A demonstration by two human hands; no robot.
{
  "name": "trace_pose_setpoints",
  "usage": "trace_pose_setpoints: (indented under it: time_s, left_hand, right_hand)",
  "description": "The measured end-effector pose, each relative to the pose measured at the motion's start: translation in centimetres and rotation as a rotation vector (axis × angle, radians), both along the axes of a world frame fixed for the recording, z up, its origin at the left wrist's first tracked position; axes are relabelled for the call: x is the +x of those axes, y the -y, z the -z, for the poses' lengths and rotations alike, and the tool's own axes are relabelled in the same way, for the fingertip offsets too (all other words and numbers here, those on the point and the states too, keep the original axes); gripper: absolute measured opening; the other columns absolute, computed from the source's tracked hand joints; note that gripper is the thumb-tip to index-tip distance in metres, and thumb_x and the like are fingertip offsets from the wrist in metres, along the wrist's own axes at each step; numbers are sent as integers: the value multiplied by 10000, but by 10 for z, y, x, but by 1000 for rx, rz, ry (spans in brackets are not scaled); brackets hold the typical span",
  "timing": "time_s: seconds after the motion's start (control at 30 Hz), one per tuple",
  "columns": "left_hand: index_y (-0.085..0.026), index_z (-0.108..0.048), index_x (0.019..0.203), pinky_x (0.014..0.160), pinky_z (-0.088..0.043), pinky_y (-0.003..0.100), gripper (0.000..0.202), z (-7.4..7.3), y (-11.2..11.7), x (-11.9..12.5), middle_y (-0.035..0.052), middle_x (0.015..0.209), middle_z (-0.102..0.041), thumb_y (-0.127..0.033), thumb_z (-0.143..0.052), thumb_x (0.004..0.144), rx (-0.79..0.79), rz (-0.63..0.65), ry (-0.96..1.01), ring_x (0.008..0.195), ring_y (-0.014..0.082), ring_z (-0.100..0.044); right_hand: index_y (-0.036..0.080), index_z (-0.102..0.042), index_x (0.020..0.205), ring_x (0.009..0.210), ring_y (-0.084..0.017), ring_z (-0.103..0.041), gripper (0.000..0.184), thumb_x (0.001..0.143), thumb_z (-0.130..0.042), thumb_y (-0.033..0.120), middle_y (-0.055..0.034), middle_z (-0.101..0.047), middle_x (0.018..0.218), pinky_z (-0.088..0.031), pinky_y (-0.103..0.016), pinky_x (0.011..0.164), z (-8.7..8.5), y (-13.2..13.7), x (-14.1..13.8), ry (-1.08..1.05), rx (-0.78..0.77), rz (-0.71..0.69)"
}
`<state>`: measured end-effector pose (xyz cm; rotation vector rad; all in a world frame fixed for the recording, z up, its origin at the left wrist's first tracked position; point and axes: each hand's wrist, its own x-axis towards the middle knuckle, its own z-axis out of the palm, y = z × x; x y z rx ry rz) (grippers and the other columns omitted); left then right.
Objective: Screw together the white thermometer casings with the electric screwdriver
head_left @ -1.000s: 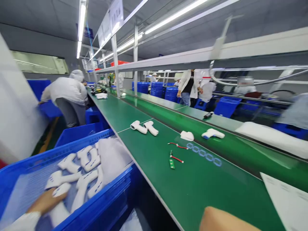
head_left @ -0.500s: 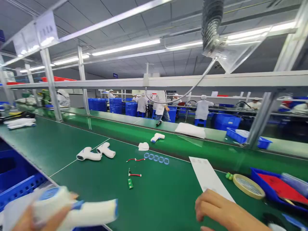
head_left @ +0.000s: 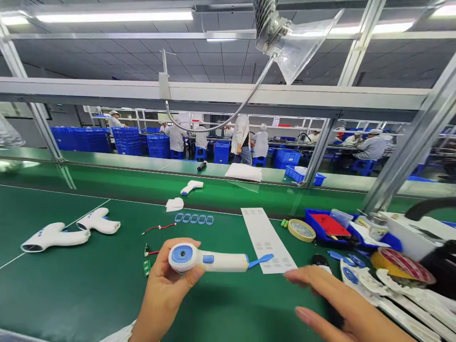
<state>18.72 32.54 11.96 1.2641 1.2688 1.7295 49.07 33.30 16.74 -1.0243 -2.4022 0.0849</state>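
The view had swung away from the blue bin at the person's left and now faced the green desk (head_left: pixel 89 294) straight on. The left hand (head_left: pixel 167 289) had brought one white thermometer gun (head_left: pixel 210 259) up from that side: half a second before it was a blur at the lower left corner, and now it was held level above the near edge of the desk, thumb under the round blue-ringed head, fingers clasped behind it, with a small blue flap sticking out at the far end of the handle. The right hand (head_left: pixel 342 308) had come forward too; it was empty, with fingers spread and relaxed, low over the desk near the right part of the near edge, its fingertips pointing toward the flap but apart from it. I judged that the picking step was finished and the piece was now presented for work by the free hand. Two more thermometer guns (head_left: pixel 53 236) lay side by side toward the left edge, unmoved. A white printed sheet (head_left: pixel 267 240) lay in the middle, just beyond the held gun, with a row of blue rings (head_left: pixel 194 219) and a red wire (head_left: pixel 158 228) to its left. A tape roll (head_left: pixel 301 230) and a blue tray (head_left: pixel 313 223) stood toward the right edge. Other people in white coats (head_left: pixel 242 137) worked at far lines behind the frame.
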Motion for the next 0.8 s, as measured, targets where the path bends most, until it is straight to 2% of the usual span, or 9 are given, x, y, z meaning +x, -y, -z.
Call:
trace_pose_setpoints:
  time_s: [0.1, 0.2, 0.27, 0.43, 0.6, 0.73, 0.8]
  left_hand:
    - [-221, -591, 919, 588, -496, 253, 384, 5, 1, 5, 44, 930, -636, -463, -723, 652, -181, 75, 140, 751, 201, -609]
    - [-210, -585, 929, 576, -498, 257, 440, 11, 3, 10, 46, 892, -639, -511, -718, 636, -263, 86, 209, 727, 199, -606]
    - [-213, -582, 931, 571, -496, 247, 437, 16, 5, 13, 40, 885, -639, -501, -724, 635, -284, 97, 222, 720, 191, -602]
    - [-219, -585, 892, 570, -497, 236, 388, 25, 12, 19, 41, 895, -639, -438, -754, 619, -231, 74, 186, 734, 197, -611]
    - [-235, -591, 862, 621, -508, 257, 367, 30, 20, 25, 39, 905, -646, -408, -770, 593, -179, 26, 132, 812, 236, -623]
    - [-239, -599, 914, 607, -516, 274, 406, 37, 19, 26, 35, 898, -655, -494, -728, 626, -296, 66, 262, 760, 224, -631]
    - [-235, -603, 943, 585, -517, 279, 422, 40, 17, 25, 38, 915, -650, -532, -692, 657, -358, 108, 344, 715, 209, -625]
  right_hand:
    - [282, -561, 1153, 870, -189, -653, 317, 842, -579, 347, -40, -653, 1056, -572, -213, 678, -5, -7, -27, -67, -141, -23]
    - [283, -524, 1204, 903, -187, -621, 357, 856, -567, 345, -42, -628, 1071, -555, -251, 720, 2, -13, -45, -143, -259, -44]
    - [280, -540, 1186, 889, -184, -606, 320, 871, -551, 330, -39, -627, 1030, -537, -272, 737, 9, -15, -51, -170, -308, -61]
    - [234, -639, 980, 800, -179, -584, 157, 888, -514, 254, -41, -615, 881, -487, -296, 706, 16, -15, -58, -218, -362, -101]
    - [217, -606, 809, 757, -162, -551, 119, 881, -512, 210, -24, -570, 808, -452, -277, 669, 21, -13, -60, -356, -426, -67]
    - [216, -546, 782, 805, -168, -537, 140, 900, -472, 227, -25, -541, 825, -444, -285, 717, 27, -8, -62, -491, -363, -116]
    - [220, -534, 781, 853, -177, -548, 154, 911, -470, 272, -24, -544, 817, -454, -285, 745, 29, -6, -62, -647, -446, -126]
